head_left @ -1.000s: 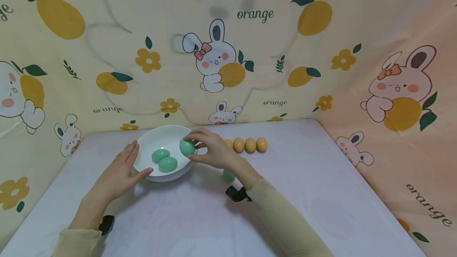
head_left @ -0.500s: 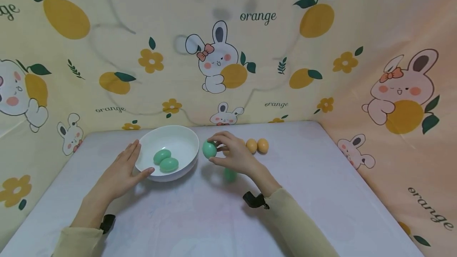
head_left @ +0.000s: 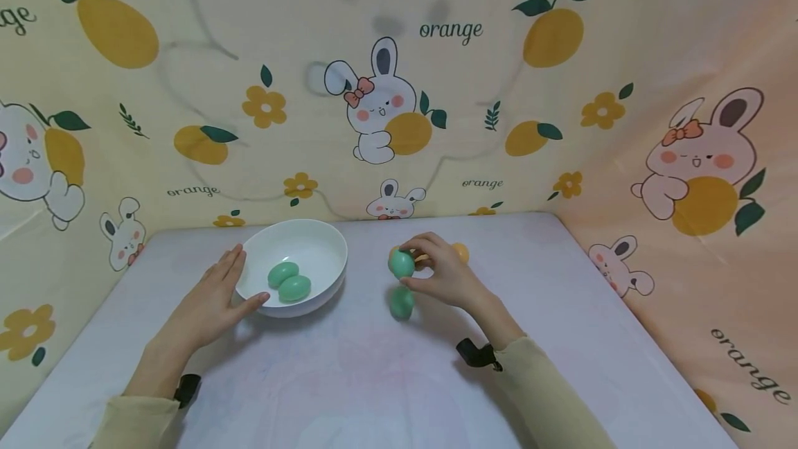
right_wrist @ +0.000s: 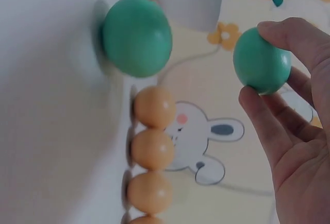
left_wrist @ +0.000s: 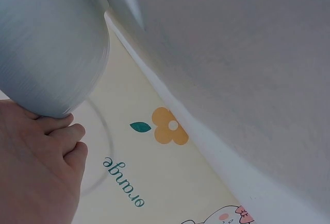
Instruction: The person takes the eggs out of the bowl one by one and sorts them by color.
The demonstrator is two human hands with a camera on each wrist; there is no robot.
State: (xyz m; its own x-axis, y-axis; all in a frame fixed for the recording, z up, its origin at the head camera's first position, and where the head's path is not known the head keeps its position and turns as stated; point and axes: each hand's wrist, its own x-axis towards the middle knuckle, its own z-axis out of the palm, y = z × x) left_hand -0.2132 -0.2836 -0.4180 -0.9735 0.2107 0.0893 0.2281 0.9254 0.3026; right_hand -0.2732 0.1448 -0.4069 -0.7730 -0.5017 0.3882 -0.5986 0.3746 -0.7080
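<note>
In the head view my left hand (head_left: 206, 303) rests against the left side of a white bowl (head_left: 324, 248), fingers extended along the outside and thumb at the near rim. Two green eggs (head_left: 283, 274) lie in the bowl. My right hand (head_left: 449, 276) pinches another green egg (right_wrist: 262, 61) between thumb and fingertips, held above the table to the right of the bowl. A further green egg (head_left: 402, 304) lies on the table just below it in the head view. Behind the right hand, a row of several brown eggs (right_wrist: 154, 106) is partly hidden in the head view.
A pale cloth covers the table (head_left: 349, 380). A backdrop (head_left: 461, 89) printed with rabbits and oranges rises behind the table and along its sides. Each wrist carries a small black camera (head_left: 476, 353).
My right hand has carried the green egg from over the bowl's right rim rightward, to above the green egg on the table. The left hand stays on the bowl.
</note>
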